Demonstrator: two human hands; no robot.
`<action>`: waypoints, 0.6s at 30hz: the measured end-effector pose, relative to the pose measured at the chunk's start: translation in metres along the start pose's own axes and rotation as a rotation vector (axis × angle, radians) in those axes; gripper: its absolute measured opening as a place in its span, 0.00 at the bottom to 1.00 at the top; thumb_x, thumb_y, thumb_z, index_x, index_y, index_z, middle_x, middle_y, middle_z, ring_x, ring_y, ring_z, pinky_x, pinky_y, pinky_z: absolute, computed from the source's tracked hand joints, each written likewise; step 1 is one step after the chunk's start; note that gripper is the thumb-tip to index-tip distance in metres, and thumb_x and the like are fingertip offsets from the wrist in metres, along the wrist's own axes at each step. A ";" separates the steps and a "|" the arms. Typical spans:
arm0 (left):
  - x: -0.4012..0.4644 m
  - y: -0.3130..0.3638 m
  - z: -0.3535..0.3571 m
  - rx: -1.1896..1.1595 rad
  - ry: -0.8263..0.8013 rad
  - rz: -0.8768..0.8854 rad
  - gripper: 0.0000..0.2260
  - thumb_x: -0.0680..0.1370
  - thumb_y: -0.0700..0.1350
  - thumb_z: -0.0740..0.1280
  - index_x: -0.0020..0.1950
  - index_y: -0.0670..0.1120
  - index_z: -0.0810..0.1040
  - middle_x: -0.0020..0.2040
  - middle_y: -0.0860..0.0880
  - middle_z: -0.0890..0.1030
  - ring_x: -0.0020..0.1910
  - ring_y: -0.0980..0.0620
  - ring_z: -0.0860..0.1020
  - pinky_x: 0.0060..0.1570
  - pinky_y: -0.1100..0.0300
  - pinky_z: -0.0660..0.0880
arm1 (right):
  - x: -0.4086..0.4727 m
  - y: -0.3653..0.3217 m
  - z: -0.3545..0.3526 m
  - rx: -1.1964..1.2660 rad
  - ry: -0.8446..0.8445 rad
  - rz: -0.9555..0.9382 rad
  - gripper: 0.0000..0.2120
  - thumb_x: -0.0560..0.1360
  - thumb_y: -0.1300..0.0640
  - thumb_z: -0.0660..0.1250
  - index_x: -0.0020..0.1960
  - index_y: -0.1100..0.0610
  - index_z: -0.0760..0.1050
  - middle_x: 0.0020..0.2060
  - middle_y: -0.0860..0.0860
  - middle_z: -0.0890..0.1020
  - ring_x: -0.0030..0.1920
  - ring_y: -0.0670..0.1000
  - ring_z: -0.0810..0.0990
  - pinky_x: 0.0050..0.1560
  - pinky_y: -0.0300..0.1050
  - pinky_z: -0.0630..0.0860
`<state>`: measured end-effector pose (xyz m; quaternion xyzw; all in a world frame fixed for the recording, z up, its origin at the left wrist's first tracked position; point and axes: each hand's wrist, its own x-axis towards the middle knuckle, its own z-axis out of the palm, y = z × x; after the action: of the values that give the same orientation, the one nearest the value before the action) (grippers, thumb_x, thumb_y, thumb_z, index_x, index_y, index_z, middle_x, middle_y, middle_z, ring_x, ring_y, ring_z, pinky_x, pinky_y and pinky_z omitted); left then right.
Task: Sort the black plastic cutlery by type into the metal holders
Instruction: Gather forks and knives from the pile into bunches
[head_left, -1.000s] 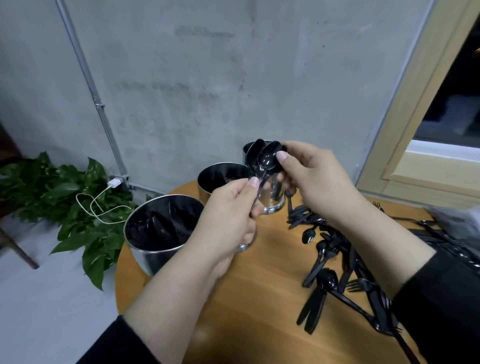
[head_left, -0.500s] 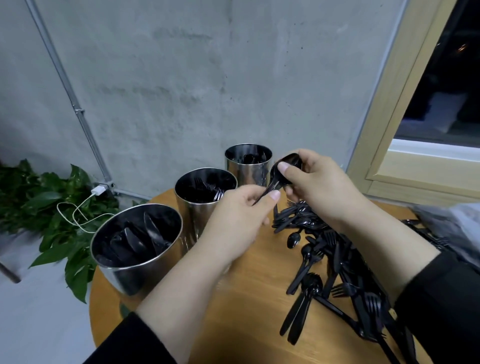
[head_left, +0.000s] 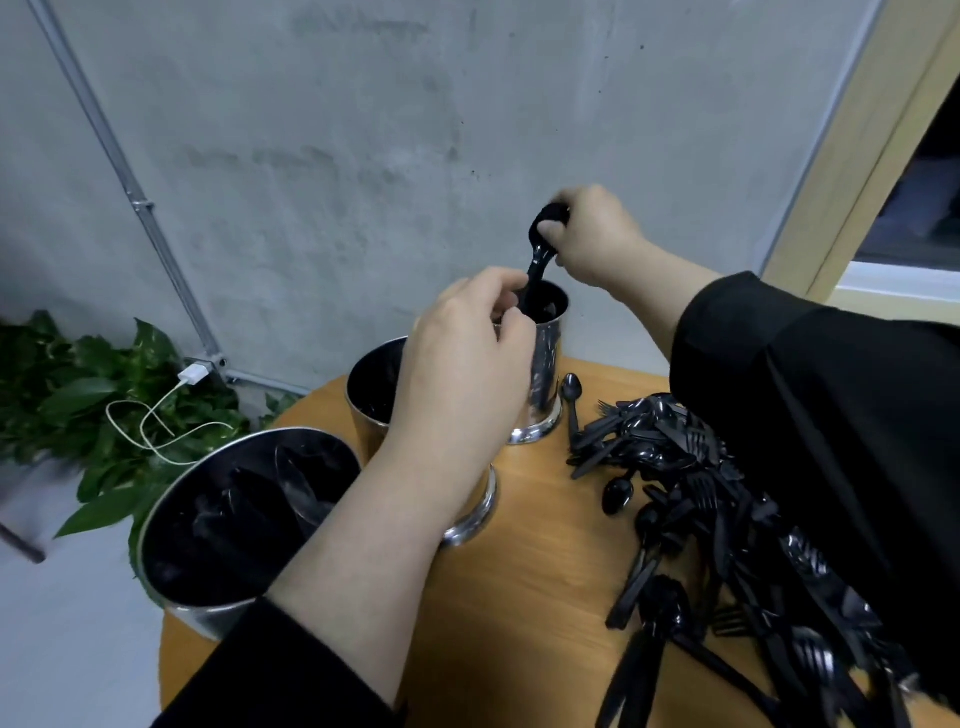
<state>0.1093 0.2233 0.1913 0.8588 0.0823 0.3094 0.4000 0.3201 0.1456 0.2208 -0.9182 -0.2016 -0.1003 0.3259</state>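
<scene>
I'm pinching black spoons (head_left: 540, 254) in my right hand (head_left: 597, 239) over the far holder (head_left: 545, 364); my left hand (head_left: 467, 358), curled, is hiding whatever it's gripping. Handles catching the rim risk tipping it

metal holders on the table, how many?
3, in a row along the left of the table: near holder at front left, middle holder behind the left hand, far holder under the right hand. None seem hidden.
</scene>
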 end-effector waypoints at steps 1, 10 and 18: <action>0.000 0.000 0.003 -0.004 -0.014 0.004 0.15 0.82 0.41 0.62 0.65 0.53 0.81 0.57 0.56 0.81 0.57 0.58 0.77 0.56 0.64 0.73 | 0.002 0.005 0.005 -0.058 -0.082 0.021 0.19 0.81 0.54 0.66 0.70 0.58 0.72 0.62 0.59 0.80 0.62 0.61 0.79 0.60 0.51 0.76; -0.061 -0.022 0.056 -0.021 -0.272 -0.055 0.15 0.84 0.46 0.63 0.70 0.56 0.76 0.65 0.59 0.78 0.62 0.61 0.76 0.61 0.65 0.73 | -0.135 0.098 -0.007 0.037 0.046 0.049 0.16 0.82 0.47 0.63 0.66 0.52 0.77 0.53 0.45 0.81 0.48 0.50 0.79 0.50 0.43 0.71; -0.183 -0.055 0.110 0.631 -0.776 -0.006 0.44 0.77 0.76 0.48 0.84 0.53 0.38 0.84 0.52 0.38 0.82 0.53 0.36 0.79 0.45 0.33 | -0.368 0.189 -0.033 -0.190 -0.047 -0.001 0.18 0.79 0.41 0.62 0.60 0.51 0.82 0.59 0.43 0.80 0.62 0.46 0.77 0.65 0.51 0.72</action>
<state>0.0352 0.1192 0.0118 0.9895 0.0196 -0.0740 0.1226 0.0700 -0.1207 0.0244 -0.9470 -0.1993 -0.0975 0.2324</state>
